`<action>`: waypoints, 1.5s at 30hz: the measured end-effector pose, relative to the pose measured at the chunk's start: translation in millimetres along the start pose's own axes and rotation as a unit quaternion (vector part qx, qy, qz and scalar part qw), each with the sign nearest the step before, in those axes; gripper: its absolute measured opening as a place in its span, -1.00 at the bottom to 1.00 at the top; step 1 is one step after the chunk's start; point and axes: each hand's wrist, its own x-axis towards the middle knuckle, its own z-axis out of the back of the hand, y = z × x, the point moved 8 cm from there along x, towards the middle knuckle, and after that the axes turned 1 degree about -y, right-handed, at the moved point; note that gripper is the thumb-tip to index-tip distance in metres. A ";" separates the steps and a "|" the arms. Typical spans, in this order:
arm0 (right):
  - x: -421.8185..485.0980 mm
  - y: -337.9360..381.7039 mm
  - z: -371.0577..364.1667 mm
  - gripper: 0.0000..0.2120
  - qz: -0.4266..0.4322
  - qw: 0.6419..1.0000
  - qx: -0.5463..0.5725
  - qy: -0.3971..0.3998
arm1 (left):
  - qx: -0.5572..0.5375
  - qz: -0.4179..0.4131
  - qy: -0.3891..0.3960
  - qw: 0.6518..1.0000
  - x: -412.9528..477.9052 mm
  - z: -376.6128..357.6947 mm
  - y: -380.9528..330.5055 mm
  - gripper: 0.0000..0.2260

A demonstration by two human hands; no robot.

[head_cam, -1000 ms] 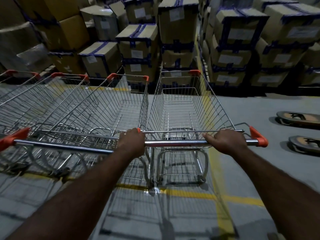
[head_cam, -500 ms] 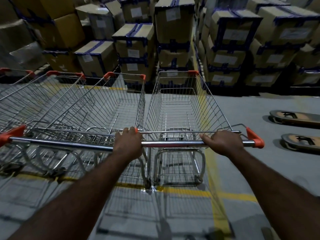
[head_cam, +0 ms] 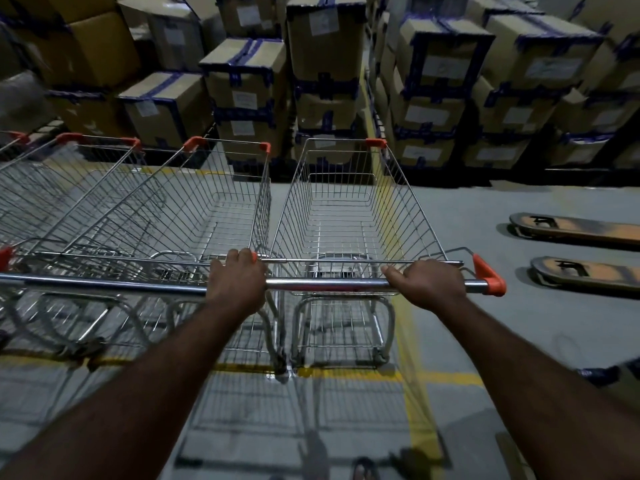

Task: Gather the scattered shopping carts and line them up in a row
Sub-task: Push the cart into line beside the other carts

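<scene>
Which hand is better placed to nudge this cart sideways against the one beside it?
Probably the right hand: it grips the handle bar at its outer end, away from the neighbouring cart, while the left hand sits beside it.

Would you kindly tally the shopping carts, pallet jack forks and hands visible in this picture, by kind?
Shopping carts: 4 (the leftmost is barely in view)
Pallet jack forks: 2
Hands: 2
Total: 8

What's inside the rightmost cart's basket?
Nothing visible: the basket shows bare wire, floor showing through. The left hand and right hand, gripping the handle, cover bits of its near edge.
</scene>
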 end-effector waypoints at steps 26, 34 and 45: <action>-17.4 -0.6 -4.5 -0.21 -0.010 1.000 0.008 -0.002 | 0.006 -0.004 0.006 1.000 -2.0 -2.3 0.0 -0.51; -17.8 -0.9 -5.8 -0.20 -0.019 1.000 0.006 -0.001 | -0.002 -0.005 0.007 1.000 -0.4 -3.2 0.0 -0.55; -20.6 -0.9 -4.2 -0.20 -0.019 1.000 -0.005 0.006 | -0.002 -0.004 0.012 1.000 -0.3 -3.3 -1.7 -0.56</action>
